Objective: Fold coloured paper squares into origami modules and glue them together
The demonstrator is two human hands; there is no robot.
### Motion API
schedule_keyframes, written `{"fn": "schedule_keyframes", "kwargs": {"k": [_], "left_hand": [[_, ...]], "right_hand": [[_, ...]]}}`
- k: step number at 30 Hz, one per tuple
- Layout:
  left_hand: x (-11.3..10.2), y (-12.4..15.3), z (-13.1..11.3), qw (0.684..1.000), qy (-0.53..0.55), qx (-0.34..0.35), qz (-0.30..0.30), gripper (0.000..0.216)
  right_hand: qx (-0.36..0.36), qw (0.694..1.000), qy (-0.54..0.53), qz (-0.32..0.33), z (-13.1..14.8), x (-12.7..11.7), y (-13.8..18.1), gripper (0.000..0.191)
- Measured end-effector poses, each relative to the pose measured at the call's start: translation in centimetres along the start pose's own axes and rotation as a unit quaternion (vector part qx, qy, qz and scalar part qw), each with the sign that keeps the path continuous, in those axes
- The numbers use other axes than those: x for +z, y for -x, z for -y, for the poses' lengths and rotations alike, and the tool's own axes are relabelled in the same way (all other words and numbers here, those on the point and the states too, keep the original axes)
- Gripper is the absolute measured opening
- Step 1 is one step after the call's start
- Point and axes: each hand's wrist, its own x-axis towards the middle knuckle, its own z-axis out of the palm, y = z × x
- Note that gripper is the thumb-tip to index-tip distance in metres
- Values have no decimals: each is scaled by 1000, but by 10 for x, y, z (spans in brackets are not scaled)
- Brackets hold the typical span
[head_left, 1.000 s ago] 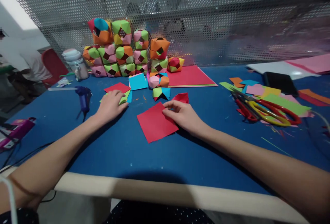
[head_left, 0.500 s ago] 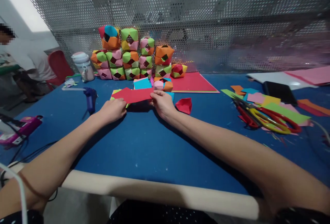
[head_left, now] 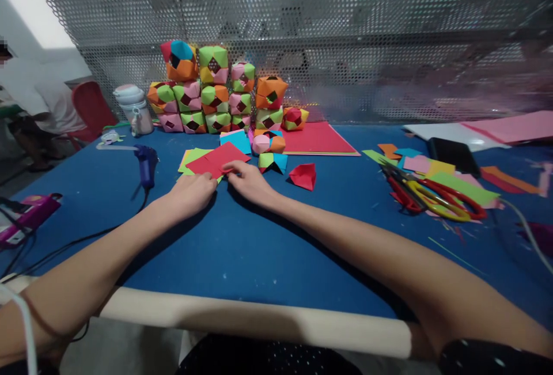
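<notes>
Red paper (head_left: 224, 155) lies over yellow and green sheets (head_left: 196, 158) on the table. My right hand (head_left: 250, 184) is closed, its fingertips pinching the near right edge of the red paper. Closed beside it, my left hand (head_left: 192, 193) grips the near edge of the same paper; its fingertips are partly hidden. Just behind are blue sheets (head_left: 237, 140). To the right of my right hand sit a folded red paper piece (head_left: 303, 176) and a green, yellow and blue folded piece (head_left: 273, 162).
Stacked paper cubes (head_left: 215, 98) stand against a perforated metal screen (head_left: 337, 35). A blue glue gun (head_left: 146, 165) with a trailing cord and a purple power strip (head_left: 32, 219) are at left. Scissors (head_left: 436, 196) rest among paper scraps at right. A person (head_left: 47, 104) sits far left.
My right hand has moved left, close to my left hand. The red paper, stretched and raised before, now lies lower on the sheets, with its near edge gathered. The view has shifted slightly.
</notes>
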Motion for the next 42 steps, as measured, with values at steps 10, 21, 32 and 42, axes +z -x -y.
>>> {"fn": "schedule_keyframes", "kwargs": {"k": [10, 21, 32, 42], "left_hand": [[-22, 20, -15, 996, 12, 84, 4, 17], [-6, 25, -54, 970, 106, 189, -112, 17], [13, 20, -79, 907, 256, 233, -242, 19], [12, 20, -66, 887, 203, 371, -185, 14]], "right_hand": [[-145, 955, 220, 137, 1, -3, -10, 32], [-133, 970, 193, 63, 20, -52, 54, 29], [-223, 930, 251, 147, 41, -82, 129, 23], [-131, 946, 281, 92, 23, -103, 121, 23]]}}
